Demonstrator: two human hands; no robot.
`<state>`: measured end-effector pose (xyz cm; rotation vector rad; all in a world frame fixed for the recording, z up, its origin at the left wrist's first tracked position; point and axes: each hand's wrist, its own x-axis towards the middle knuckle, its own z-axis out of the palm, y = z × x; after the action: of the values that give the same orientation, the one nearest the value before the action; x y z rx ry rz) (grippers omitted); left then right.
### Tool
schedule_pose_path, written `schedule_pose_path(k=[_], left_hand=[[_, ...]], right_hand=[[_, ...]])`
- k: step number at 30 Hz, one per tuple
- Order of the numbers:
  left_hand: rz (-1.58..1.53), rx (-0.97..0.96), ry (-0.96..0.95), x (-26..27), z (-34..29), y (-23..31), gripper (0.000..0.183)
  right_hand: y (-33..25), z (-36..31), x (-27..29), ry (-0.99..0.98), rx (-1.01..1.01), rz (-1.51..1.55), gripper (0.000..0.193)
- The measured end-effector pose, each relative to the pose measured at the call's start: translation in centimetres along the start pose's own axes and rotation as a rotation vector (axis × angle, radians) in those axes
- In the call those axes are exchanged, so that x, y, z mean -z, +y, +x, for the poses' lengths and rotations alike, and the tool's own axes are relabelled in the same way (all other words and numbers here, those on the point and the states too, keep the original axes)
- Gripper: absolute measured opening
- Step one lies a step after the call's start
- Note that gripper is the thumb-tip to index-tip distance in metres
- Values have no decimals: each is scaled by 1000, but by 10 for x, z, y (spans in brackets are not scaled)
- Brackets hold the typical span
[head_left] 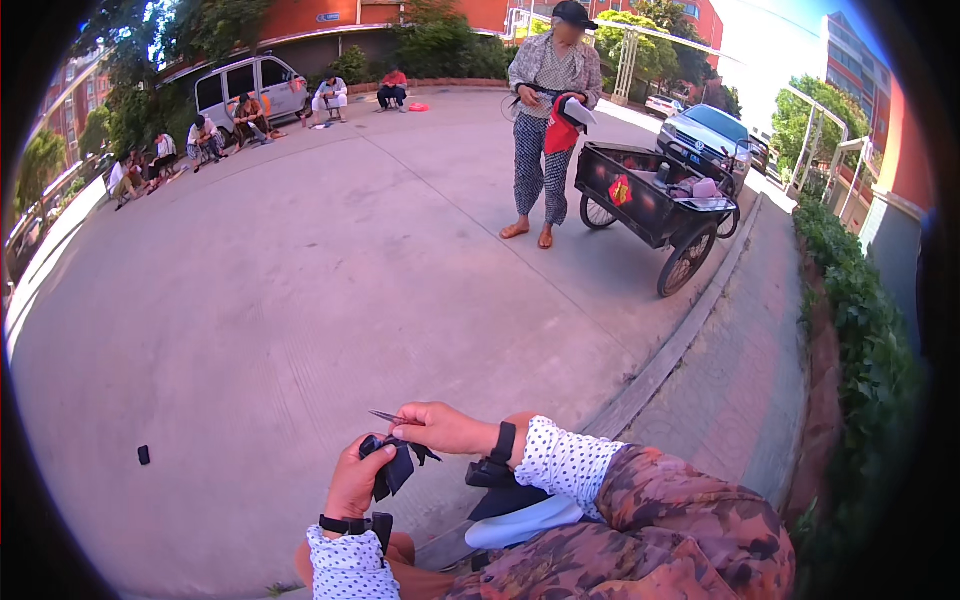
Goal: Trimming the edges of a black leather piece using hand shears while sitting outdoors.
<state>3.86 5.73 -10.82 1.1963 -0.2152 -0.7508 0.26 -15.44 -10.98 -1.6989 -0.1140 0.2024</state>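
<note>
Low in front of me, my left hand (352, 482) is closed on a piece of dark navy cloth (396, 474), its thumb pressing on the folded top. Just right of it and a little higher, my right hand (445, 430) is closed too. From its fingertips a slim pointed metal tool (384, 416) sticks out to the left, over the cloth. The tool's handle is hidden in the hand, so its exact kind does not show. A dark strip hangs under the right fingers. Beside my patterned trouser leg (690, 500) lie a pale blue cloth (525, 522) and a dark one.
A small black object (144, 455) lies on the concrete at left. Ahead stands a person (555, 110) with red and white cloth, beside a black cart (640, 195). A kerb (690, 335) and hedge (860, 300) run along the right. Several seated people and a van (250, 90) are far left.
</note>
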Motion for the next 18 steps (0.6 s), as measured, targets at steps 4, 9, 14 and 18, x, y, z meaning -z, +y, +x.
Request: schedule_pose_path(k=[4,9,14,18], left_hand=[[13,28,5,-3,5,-1,16],[-14,-16,37,-7,14,-5,14],[-12,17,46,-8,22,-10,14],[-18,33,50,-12,25,-11,13]], right_hand=[[-1,-3,0,38,49,11,20],[-2,1,11,3,33,-2,22],[7,1,16,23,31,-4,23],[15,1,20,10,16,-7,26]])
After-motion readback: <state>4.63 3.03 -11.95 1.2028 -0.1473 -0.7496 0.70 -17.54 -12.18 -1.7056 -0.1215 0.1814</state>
